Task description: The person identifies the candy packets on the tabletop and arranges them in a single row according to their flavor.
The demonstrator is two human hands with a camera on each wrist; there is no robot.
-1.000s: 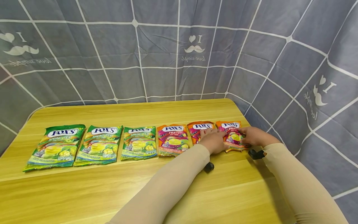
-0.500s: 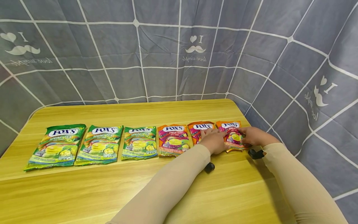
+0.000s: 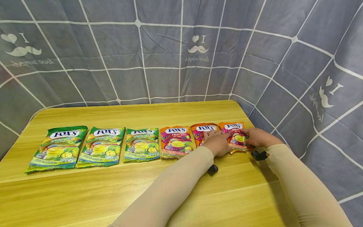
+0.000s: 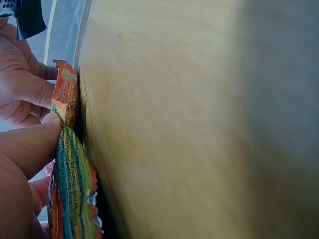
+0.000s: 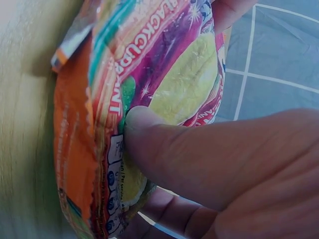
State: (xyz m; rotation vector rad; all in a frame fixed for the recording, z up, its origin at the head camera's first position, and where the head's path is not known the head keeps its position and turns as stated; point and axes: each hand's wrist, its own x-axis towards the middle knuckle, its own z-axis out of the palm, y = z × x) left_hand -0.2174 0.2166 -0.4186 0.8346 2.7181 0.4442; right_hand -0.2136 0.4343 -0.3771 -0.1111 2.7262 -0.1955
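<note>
At the right end of a row of candy bags, my right hand grips the right side of an orange-and-purple FOX'S Fruits candy bag. In the right wrist view its thumb presses the printed face, with fingers behind the bag's edge. My left hand lies with fingers spread over the neighbouring orange candy bag, hiding much of it. Its thumb touches where the two bags meet. Another orange Fruits bag lies left of that hand, partly behind the forearm.
Three green FOX'S Spring Tea bags continue the row leftward on the wooden table. Behind the table and along its right side hangs a grey curtain with white grid lines. Black devices sit at both wrists.
Both hands stay in place on the two rightmost bags. The rightmost bag has shifted very slightly; the other bags lie as before.
</note>
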